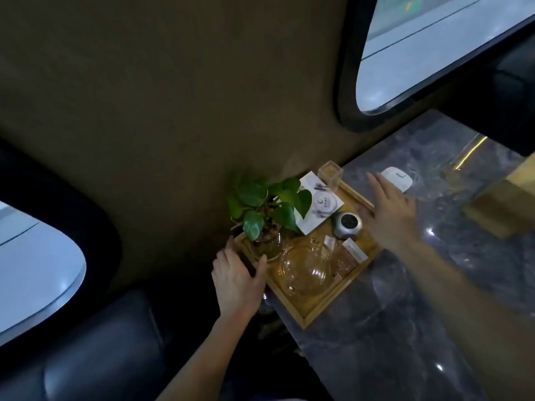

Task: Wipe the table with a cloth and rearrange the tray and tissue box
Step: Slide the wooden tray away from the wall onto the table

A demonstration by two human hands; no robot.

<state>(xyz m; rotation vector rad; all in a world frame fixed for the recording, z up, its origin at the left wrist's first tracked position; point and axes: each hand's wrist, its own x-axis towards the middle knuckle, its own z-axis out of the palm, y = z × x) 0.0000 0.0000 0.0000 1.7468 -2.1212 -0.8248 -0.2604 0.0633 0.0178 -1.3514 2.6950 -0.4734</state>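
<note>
I see a dark marble table (376, 328) against an olive wall. The wooden tray (301, 305) sits at the table's left edge. At the tray's left rim, the left hand (237, 276) grips it, thumb over the rim and fingers outside. On the tray stand 1 plant (266, 206) and 1 glass teapot (305, 266). Over the tray's right rim lies the right hand (390, 215), fingers straight and spread; I cannot tell whether it touches. Just right of the tray rests the white tissue box (397, 178).

Bare dark table (405, 328) lies right of the crowded tray (311, 312); the wall (173, 125) blocks its far side.
</note>
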